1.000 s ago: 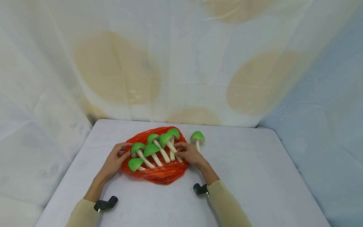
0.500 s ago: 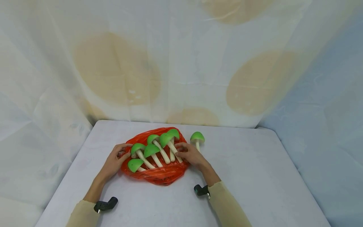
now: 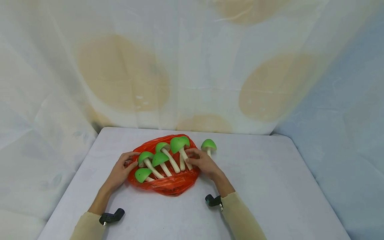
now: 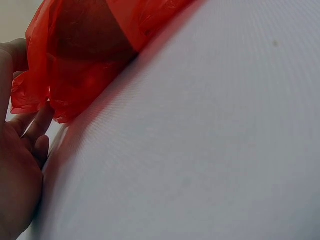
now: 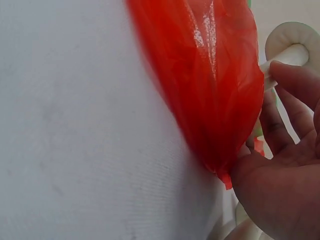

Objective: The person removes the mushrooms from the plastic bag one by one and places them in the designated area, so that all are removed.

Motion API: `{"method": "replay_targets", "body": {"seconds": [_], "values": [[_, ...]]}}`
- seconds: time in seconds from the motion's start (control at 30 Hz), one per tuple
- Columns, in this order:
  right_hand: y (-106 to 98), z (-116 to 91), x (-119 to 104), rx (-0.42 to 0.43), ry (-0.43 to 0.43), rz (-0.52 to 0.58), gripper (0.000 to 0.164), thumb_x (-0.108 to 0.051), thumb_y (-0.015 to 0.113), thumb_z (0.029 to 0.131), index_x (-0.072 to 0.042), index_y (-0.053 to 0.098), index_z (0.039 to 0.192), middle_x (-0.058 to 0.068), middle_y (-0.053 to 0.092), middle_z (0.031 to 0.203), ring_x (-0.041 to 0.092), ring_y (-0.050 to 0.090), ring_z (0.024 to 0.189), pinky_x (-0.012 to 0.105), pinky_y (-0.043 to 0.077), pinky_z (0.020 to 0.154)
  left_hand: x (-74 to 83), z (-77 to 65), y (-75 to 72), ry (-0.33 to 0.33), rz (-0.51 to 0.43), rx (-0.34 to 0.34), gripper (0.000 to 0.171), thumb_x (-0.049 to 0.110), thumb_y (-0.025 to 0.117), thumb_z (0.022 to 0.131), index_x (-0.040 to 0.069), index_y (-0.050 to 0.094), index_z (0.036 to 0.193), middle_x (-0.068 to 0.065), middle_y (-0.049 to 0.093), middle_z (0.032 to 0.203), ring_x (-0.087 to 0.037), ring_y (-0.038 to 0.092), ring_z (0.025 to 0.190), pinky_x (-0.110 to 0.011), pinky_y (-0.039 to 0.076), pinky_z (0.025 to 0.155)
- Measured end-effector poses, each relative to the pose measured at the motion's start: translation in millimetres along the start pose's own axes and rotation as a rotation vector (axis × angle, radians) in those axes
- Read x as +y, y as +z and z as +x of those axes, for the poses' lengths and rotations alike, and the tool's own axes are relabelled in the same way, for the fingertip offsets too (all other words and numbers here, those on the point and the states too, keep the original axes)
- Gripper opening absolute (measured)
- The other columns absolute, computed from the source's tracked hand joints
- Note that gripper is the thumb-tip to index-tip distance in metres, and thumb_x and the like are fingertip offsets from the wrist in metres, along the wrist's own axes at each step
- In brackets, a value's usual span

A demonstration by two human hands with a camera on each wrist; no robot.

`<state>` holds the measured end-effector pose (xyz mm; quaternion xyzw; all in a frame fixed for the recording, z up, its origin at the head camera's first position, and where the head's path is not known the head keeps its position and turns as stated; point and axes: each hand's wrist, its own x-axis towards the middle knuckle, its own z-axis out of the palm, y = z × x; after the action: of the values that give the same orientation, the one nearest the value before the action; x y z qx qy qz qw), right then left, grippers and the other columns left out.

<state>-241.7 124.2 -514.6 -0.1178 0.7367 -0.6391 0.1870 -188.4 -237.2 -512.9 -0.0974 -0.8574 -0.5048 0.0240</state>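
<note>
A red plastic bag lies spread on the table, its mouth wide, with several toy mushrooms inside, green-capped and white-stemmed. At the bag's left edge my left hand grips the film between thumb and fingers; the left wrist view shows the red film bunched there. My right hand pinches the stem of the rightmost mushroom, whose cap overlaps another one behind it. In the right wrist view, the thumb lies against that pale stem; the bag hides part of the other fingers.
One more green mushroom sits on the white table just beyond my right hand, outside the bag. A pale curtain with tan spots hangs behind the table's far edge, and sheeting flanks both sides.
The mushroom in my right hand has shifted slightly right and turned more upright, its cap moving over the one behind. The left hand and the bag have stayed nearly still.
</note>
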Motion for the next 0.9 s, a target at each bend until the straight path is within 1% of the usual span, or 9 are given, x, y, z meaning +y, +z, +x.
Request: {"method": "replay_targets", "body": {"seconds": [0.13, 0.23, 0.37, 0.47, 0.53, 0.63, 0.73, 0.83, 0.9], "values": [[-1, -2, -4, 0.006, -0.006, 0.009, 0.037, -0.016, 0.071, 0.093, -0.013, 0.063, 0.129, 0.01, 0.063, 0.124, 0.023, 0.058, 0.111, 0.031, 0.051, 0.087, 2.5, -1.6, -1.1, 0.007, -0.007, -0.005, 0.036, 0.016, 0.059, 0.102, 0.006, 0.055, 0.137, -0.019, 0.044, 0.139, -0.033, 0.048, 0.118, -0.05, 0.037, 0.096], [-2, -3, -6, 0.007, -0.013, 0.01, 0.036, -0.015, 0.07, 0.094, -0.012, 0.063, 0.13, 0.008, 0.061, 0.13, 0.022, 0.056, 0.115, 0.03, 0.051, 0.089, 1.1, -1.2, -1.0, 0.005, -0.013, -0.006, 0.037, 0.016, 0.06, 0.102, 0.007, 0.055, 0.137, -0.019, 0.045, 0.139, -0.033, 0.048, 0.118, -0.05, 0.038, 0.096], [-3, -4, -11, 0.013, -0.03, 0.0, 0.039, -0.016, 0.068, 0.096, -0.012, 0.062, 0.134, 0.009, 0.058, 0.134, 0.024, 0.054, 0.118, 0.031, 0.051, 0.092, 0.1, 0.1, -1.4, 0.0, -0.008, -0.011, 0.037, 0.015, 0.06, 0.102, 0.007, 0.055, 0.138, -0.019, 0.045, 0.139, -0.032, 0.048, 0.117, -0.049, 0.038, 0.096], [-4, -5, -15, 0.027, -0.032, -0.006, 0.04, -0.017, 0.067, 0.097, -0.012, 0.06, 0.136, 0.012, 0.058, 0.13, 0.026, 0.054, 0.117, 0.033, 0.052, 0.092, 0.2, 0.9, -1.3, -0.003, -0.002, -0.017, 0.038, 0.015, 0.06, 0.102, 0.006, 0.054, 0.138, -0.019, 0.045, 0.139, -0.032, 0.048, 0.117, -0.048, 0.038, 0.096], [-5, -6, -17, 0.033, -0.027, 0.001, 0.04, -0.017, 0.067, 0.097, -0.013, 0.06, 0.136, 0.012, 0.058, 0.128, 0.026, 0.054, 0.116, 0.034, 0.053, 0.091, -1.0, 1.6, -0.7, -0.004, 0.0, -0.018, 0.038, 0.015, 0.059, 0.102, 0.006, 0.054, 0.138, -0.019, 0.045, 0.14, -0.033, 0.048, 0.117, -0.048, 0.038, 0.096], [-5, -7, -20, 0.035, -0.021, 0.013, 0.037, -0.017, 0.067, 0.096, -0.016, 0.062, 0.133, 0.01, 0.057, 0.127, 0.026, 0.054, 0.116, 0.035, 0.054, 0.091, -8.2, 3.7, 1.8, -0.001, 0.0, -0.017, 0.038, 0.015, 0.059, 0.102, 0.007, 0.054, 0.139, -0.02, 0.044, 0.141, -0.035, 0.048, 0.118, -0.05, 0.038, 0.096], [-6, -9, -22, 0.034, -0.028, 0.025, 0.036, -0.018, 0.067, 0.097, -0.016, 0.062, 0.133, 0.01, 0.057, 0.127, 0.027, 0.055, 0.116, 0.037, 0.054, 0.091, -22.7, 7.7, 4.8, 0.001, 0.001, -0.009, 0.038, 0.017, 0.059, 0.103, 0.01, 0.053, 0.14, -0.019, 0.043, 0.142, -0.035, 0.048, 0.12, -0.051, 0.037, 0.097], [-7, -10, -23, 0.043, -0.026, 0.027, 0.037, -0.019, 0.067, 0.096, -0.018, 0.062, 0.133, 0.009, 0.057, 0.129, 0.027, 0.056, 0.117, 0.038, 0.055, 0.09, -36.4, 11.9, 6.6, 0.0, 0.004, -0.004, 0.038, 0.022, 0.059, 0.103, 0.015, 0.054, 0.14, -0.015, 0.043, 0.143, -0.033, 0.048, 0.121, -0.05, 0.037, 0.097], [-8, -10, -22, 0.049, -0.021, 0.03, 0.038, -0.019, 0.068, 0.096, -0.017, 0.061, 0.134, 0.01, 0.057, 0.129, 0.027, 0.056, 0.116, 0.039, 0.056, 0.089, -41.8, 13.7, 6.8, -0.001, 0.002, -0.004, 0.038, 0.025, 0.06, 0.102, 0.018, 0.055, 0.139, -0.013, 0.044, 0.142, -0.03, 0.048, 0.12, -0.049, 0.037, 0.097]]}}
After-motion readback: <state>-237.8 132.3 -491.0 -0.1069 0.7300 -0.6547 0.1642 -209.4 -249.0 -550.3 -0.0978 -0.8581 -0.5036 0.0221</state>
